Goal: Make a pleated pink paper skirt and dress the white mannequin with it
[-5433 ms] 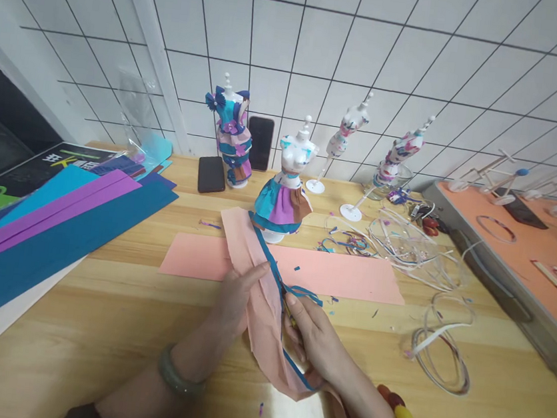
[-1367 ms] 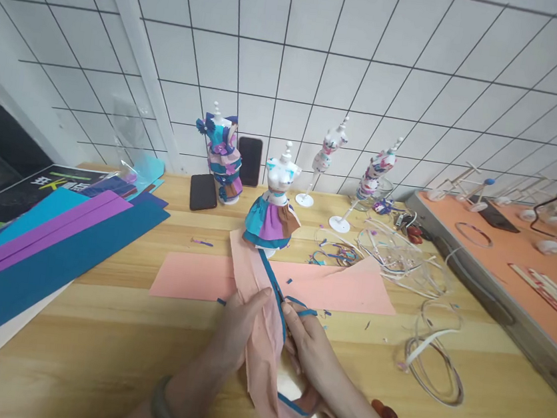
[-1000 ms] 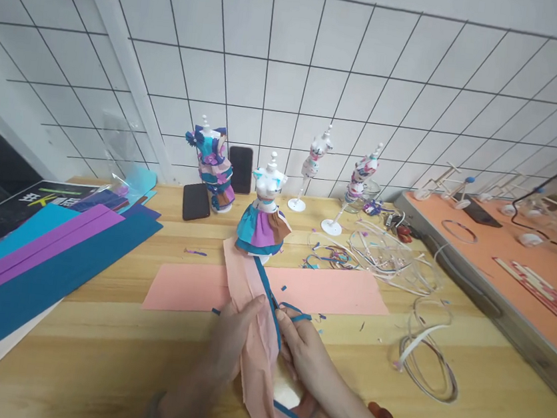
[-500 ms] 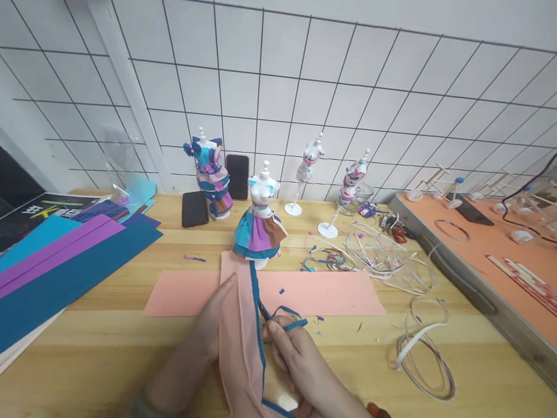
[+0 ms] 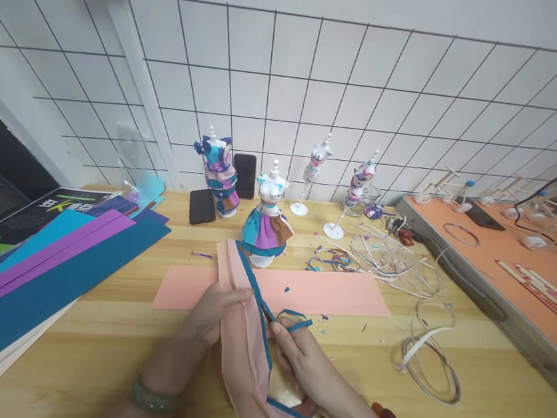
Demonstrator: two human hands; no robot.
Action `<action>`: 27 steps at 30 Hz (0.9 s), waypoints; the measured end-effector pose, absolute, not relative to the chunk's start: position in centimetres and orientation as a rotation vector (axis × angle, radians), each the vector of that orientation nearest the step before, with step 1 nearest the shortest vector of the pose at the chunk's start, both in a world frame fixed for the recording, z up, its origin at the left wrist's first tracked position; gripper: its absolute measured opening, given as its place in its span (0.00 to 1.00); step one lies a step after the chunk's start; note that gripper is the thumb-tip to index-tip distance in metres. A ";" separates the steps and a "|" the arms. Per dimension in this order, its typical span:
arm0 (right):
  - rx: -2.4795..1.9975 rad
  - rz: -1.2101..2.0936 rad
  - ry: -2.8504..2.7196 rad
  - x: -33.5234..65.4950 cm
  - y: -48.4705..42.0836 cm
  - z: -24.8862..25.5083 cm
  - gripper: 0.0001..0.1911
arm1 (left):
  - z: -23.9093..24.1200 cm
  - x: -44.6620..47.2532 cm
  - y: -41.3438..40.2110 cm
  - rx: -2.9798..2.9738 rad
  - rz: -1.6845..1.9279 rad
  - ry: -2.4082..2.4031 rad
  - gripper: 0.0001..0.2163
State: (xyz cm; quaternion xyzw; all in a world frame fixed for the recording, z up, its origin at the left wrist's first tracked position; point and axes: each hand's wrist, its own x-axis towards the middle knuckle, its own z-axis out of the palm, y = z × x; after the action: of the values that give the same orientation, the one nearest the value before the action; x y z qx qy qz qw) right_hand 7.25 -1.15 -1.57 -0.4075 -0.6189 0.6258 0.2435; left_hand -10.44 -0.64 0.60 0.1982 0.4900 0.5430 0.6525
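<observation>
My left hand [image 5: 214,312] grips the left side of a long pink paper strip [image 5: 243,346], fingers curled over its folds. The strip has a teal ribbon trim [image 5: 263,341] along its right edge. My right hand [image 5: 298,362] pinches that edge and the trim, whose loose end [image 5: 296,320] curls up just above my fingers. The strip's far end lies over a flat pink sheet [image 5: 329,292] near a small mannequin in a teal, purple and brown skirt [image 5: 267,224].
Blue, purple and teal sheets [image 5: 41,262] are stacked at the left. Three more small mannequins [image 5: 217,172] [image 5: 313,169] [image 5: 356,184] and two phones [image 5: 202,206] stand by the tiled wall. White strip coils [image 5: 429,367] and scraps litter the right; an orange board [image 5: 518,263] holds stick models.
The view has tilted up and shifted while both hands kept hold of the pink strip. My left hand slid a little left along the folds; the teal trim's loose end stays by my right fingers.
</observation>
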 end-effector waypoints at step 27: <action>-1.213 1.794 -1.524 7.2 -1.4 -2.5 0.23 | 0.3 -8.8 -0.9 0.487 1.332 1.154 0.18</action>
State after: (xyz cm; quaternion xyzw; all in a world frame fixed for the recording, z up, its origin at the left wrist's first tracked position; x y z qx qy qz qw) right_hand 7.18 -1.36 -2.53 -0.4441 -0.5581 0.6569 0.2444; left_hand -8.80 -0.91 0.29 0.2111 0.4999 0.5769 0.6105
